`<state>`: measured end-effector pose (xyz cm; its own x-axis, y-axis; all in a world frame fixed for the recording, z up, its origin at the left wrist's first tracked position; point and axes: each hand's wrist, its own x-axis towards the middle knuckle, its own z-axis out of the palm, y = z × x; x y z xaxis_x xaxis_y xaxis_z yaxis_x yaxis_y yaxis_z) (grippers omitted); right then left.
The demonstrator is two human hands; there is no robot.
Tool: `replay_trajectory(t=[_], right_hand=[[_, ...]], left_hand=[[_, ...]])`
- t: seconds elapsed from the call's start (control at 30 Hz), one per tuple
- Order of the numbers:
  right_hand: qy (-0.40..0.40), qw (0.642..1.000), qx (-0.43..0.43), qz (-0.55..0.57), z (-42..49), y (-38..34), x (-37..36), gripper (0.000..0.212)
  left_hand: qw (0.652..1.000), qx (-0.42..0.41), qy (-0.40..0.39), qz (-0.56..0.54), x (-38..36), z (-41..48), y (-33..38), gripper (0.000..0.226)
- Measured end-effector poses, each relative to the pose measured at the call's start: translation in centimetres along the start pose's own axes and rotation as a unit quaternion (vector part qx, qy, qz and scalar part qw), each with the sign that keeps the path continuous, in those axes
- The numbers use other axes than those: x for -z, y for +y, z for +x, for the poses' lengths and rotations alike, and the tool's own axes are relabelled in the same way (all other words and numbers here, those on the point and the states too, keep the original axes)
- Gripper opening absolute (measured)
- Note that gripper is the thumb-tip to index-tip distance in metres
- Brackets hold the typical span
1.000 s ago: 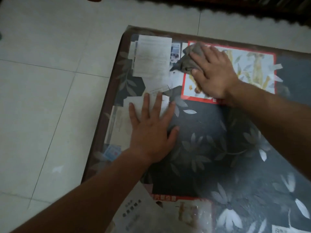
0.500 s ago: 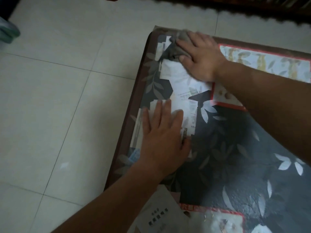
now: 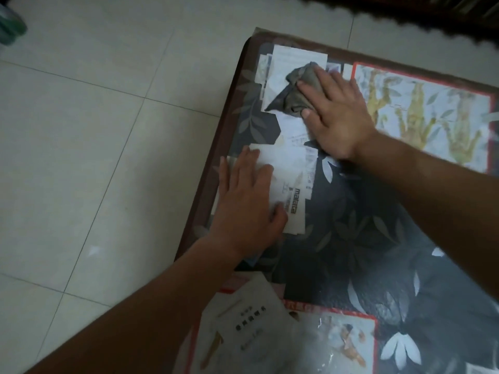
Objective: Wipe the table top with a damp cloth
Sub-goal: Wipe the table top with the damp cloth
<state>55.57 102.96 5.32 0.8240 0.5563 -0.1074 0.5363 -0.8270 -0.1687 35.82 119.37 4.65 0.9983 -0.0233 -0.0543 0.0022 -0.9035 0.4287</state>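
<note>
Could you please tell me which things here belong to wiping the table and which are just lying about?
Part of the job: grey cloth; right hand pressing it; left hand resting flat; table top.

Just lying about: white papers; red-bordered poster; booklet at the near edge; green object on the floor.

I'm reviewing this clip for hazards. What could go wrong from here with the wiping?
1. The cloth lies bunched under the flat right hand, close to the far corner of the table; an outward stroke might push it off the rim.
2. Papers appear to sit beneath a clear cover; damp wiping near the edge could let water seep in.
3. The left hand rests flat by the left edge and might slip on a wet surface.
</note>
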Motion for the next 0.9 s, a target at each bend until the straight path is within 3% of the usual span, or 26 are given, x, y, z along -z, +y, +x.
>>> replay_trajectory(t=[0.17,0.3,0.37,0.6,0.67,0.8,0.9], right_hand=[[-0.018,0.997,0.080,-0.016,-10.6,0.1,-1.2,0.057],[-0.018,0.995,-0.097,0.000,-10.6,4.0,0.1,0.058],[-0.005,0.993,-0.117,-0.003,-11.4,2.3,-0.1,0.058],[-0.036,0.990,0.137,-0.024,-25.1,-4.9,-3.8,0.053],[-0.028,0.993,0.110,-0.026,-23.8,-3.8,-3.4,0.054],[0.003,0.998,-0.066,0.004,-20.3,-3.4,-2.4,0.056],[0.000,1.000,0.015,-0.013,-22.8,-6.4,-3.5,0.055]], left_hand=[[1.000,-0.006,0.002,-0.009,0.7,0.0,0.2,0.067],[0.999,-0.005,-0.027,0.046,0.8,0.0,0.1,0.069],[0.996,0.003,-0.033,0.078,1.0,-0.5,0.2,0.069],[0.994,0.085,-0.033,0.062,0.0,-11.9,2.9,0.059],[0.991,0.102,-0.055,0.067,-0.4,-14.3,2.8,0.063],[0.991,0.091,-0.070,0.063,-0.5,-15.2,1.9,0.067],[0.993,0.075,-0.066,0.068,-0.8,-15.5,1.4,0.067]])
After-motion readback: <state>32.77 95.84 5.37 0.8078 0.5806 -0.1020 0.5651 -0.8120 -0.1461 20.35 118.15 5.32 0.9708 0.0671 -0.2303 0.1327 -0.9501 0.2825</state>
